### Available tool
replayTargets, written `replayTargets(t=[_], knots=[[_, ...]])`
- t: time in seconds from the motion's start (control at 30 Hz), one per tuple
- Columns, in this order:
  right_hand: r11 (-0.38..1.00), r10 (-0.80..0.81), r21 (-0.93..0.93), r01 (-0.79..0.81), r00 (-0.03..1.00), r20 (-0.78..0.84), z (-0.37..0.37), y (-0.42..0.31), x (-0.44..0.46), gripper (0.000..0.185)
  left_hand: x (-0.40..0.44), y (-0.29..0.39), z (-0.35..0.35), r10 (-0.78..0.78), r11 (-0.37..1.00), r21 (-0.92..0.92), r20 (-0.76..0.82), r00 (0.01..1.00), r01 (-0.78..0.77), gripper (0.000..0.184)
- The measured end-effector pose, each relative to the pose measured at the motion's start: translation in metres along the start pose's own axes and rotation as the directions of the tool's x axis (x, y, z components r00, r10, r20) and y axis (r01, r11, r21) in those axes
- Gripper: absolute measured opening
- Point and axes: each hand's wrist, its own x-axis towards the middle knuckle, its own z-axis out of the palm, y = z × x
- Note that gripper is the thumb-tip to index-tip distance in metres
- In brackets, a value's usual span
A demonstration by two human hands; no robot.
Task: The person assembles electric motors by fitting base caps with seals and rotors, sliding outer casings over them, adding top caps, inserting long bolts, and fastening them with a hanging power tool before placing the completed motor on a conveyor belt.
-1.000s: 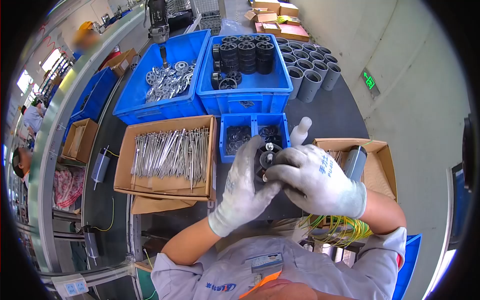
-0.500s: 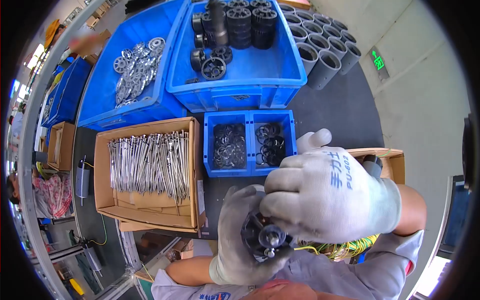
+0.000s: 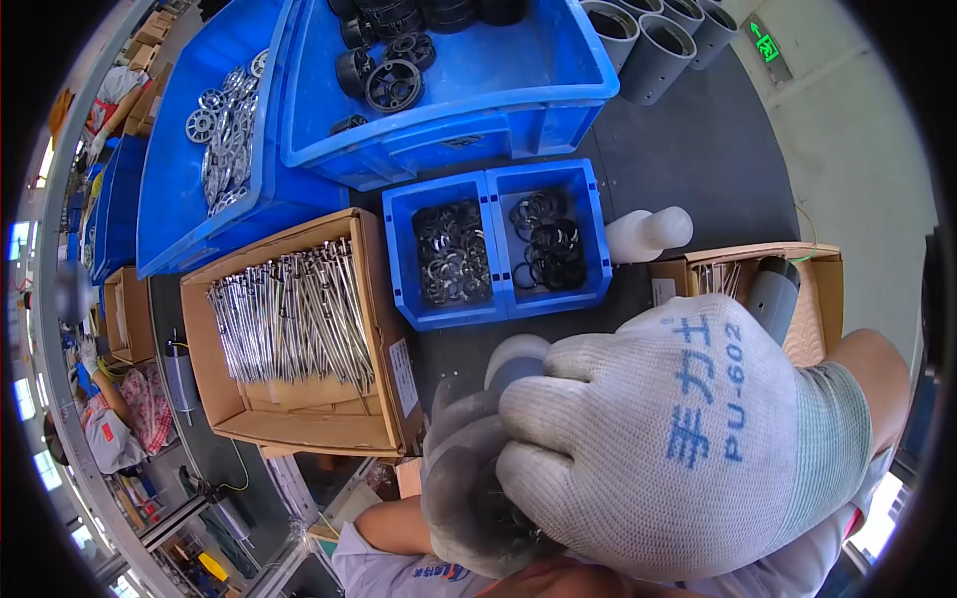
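Where rods [image 3: 289,319] lie in a box [image 3: 299,431] at the near left corner of the table [image 3: 688,159], the label [image 3: 403,377] is unreadable; the blurred left hand [image 3: 459,473] curls round a dark part [image 3: 510,516], mostly hidden between both hands; the right hand [image 3: 648,439], gloved, reading "手力士 PU-602", bends over it, its grip unclear

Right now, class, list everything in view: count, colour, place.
Large near bins: two, blue, upper left, top centre
Spoked discs: many, silver, left near bin
Wheels: several, black, right near bin
Small bins: two, blue, centre
Rings: many, mostly dark, small bins
Near cartons: two, brown, left and right
Rods: many, silver, near cartons
Bottle: one, white, beside small bins
Tubes: several, grey, top right, right carton
Rollers: two, grey, left
Exit sign: one, green, upper right
People: two or more, pale-clad, left
Left hand: one, gloved grey, lower centre
Right hand: one, gloved white, lower right
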Motion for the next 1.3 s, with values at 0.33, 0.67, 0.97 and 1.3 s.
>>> replayTargets(t=[0.33,0.67,0.97,1.3], knots=[[0.988,0.077,-0.138,-0.076,0.997,0.004,0.008,-0.007,-0.005,0.022,0.006,0.022,-0.006,-0.194,0.976,0.11,0.032,0.98,0.189,0.067],[0.824,0.222,-0.527,-0.208,0.974,-0.036,0.023,-0.022,-0.003,0.028,0.006,-0.017,-0.018,0.107,0.931,-0.362,0.165,0.981,-0.041,0.09],[0.998,-0.014,0.03,0.061,0.615,-0.788,-0.065,0.029,0.053,0.068,0.002,-0.02,-0.027,0.216,0.95,-0.272,0.217,0.952,-0.154,0.091],[0.872,0.074,0.41,0.267,0.757,-0.65,-0.106,0.008,0.112,0.025,0.007,-0.014,-0.028,0.41,0.907,-0.111,0.013,0.912,-0.406,0.089]])
